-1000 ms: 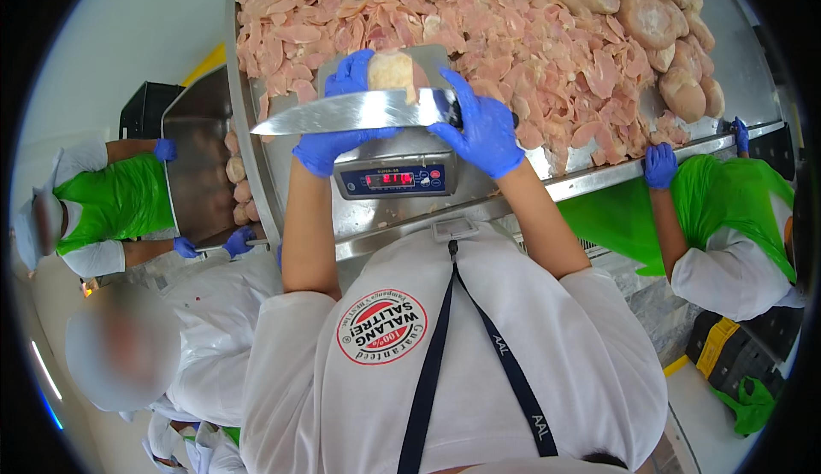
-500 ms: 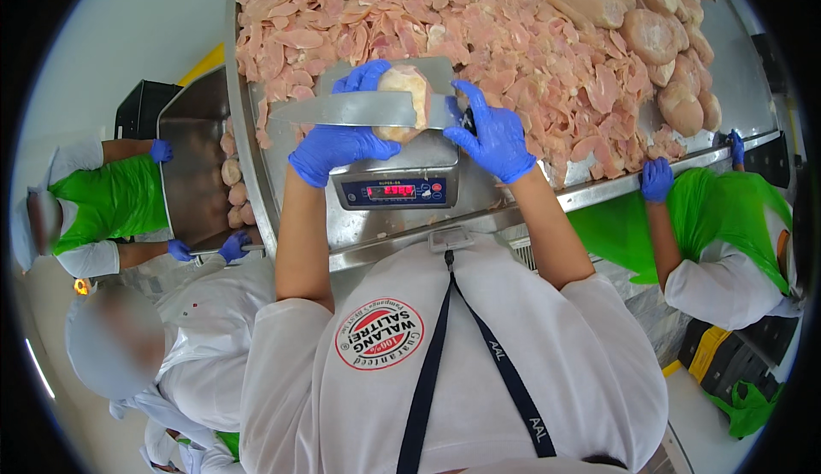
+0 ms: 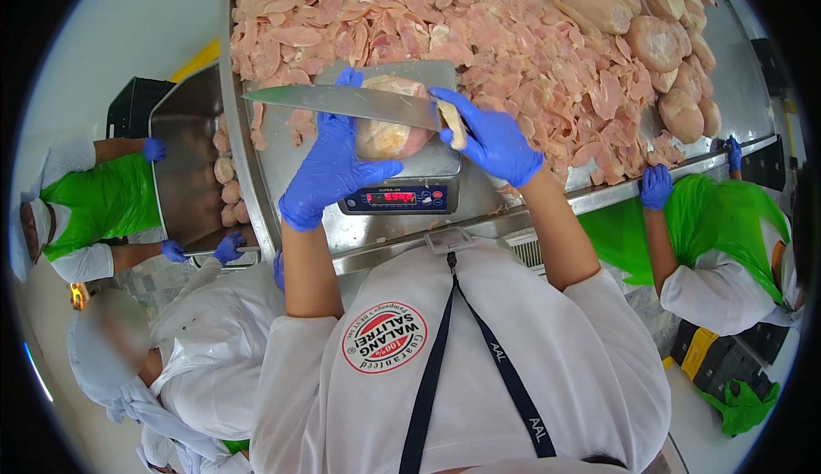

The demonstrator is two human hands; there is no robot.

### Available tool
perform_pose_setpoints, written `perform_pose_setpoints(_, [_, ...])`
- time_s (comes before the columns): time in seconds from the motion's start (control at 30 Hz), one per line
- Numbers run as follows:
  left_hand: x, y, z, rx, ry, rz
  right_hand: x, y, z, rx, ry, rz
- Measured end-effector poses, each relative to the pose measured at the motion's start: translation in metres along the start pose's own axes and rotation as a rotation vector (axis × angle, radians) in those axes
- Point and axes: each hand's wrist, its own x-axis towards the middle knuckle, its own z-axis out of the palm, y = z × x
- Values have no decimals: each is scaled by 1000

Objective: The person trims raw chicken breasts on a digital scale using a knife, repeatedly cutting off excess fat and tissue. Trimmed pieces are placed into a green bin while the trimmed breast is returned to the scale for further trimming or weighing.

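Observation:
A rounded lump of pale pink meat (image 3: pixel 389 139) rests on the steel platform of a digital scale (image 3: pixel 440 74). My left hand (image 3: pixel 329 158), in a blue glove, grips it from the left, thumb along the near side and fingers at the far side. Across the top of the lump lies the long blade of a knife (image 3: pixel 342 100), its tip pointing left past my left fingers. My right hand (image 3: pixel 496 139), also blue-gloved, is closed round the handle, which is mostly hidden. A pale cut strip (image 3: pixel 453 125) hangs at the blade's heel against my right fingers.
Thin pink meat slices (image 3: pixel 359 21) cover the steel table (image 3: pixel 299 209) beyond the scale; whole lumps (image 3: pixel 658 42) are piled far right. At left stands a steel bin (image 3: pixel 184 145) with more lumps. Co-workers in green aprons (image 3: pixel 103 200) stand left and right; another in white is near left.
The lump has turned in my left hand. The knife has shifted left and its tip has risen away from me. A pale strip now shows by my right fingers.

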Motion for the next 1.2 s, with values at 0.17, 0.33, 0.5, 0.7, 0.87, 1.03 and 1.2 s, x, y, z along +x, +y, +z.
perform_pose_setpoints(0.17, [8, 12, 19, -122, 101, -94, -31, 4, -3, -43, 3, 106])
perform_pose_setpoints(0.33, [21, 9, 14, -146, 48, -15, -4, -8, -5, -181, 42, 32])
perform_pose_setpoints(0.5, [27, 6, 7, -160, -64, -204, 29, -25, -1, -125, -52, 149])
perform_pose_setpoints(0.7, [10, -5, 15, -70, 49, -47, -15, 12, -18, 269, -167, 284])
perform_pose_setpoints(0.87, [13, 0, 12, -67, 36, -39, 34, 14, -14, 240, -300, 405])
perform_pose_setpoints(1.03, [3, 15, 19, -80, 130, -175, 25, -6, -30, 392, -326, 540])
perform_pose_setpoints(1.2, [-13, 31, 26, -25, 249, -357, -23, 17, -42, 406, -277, 600])
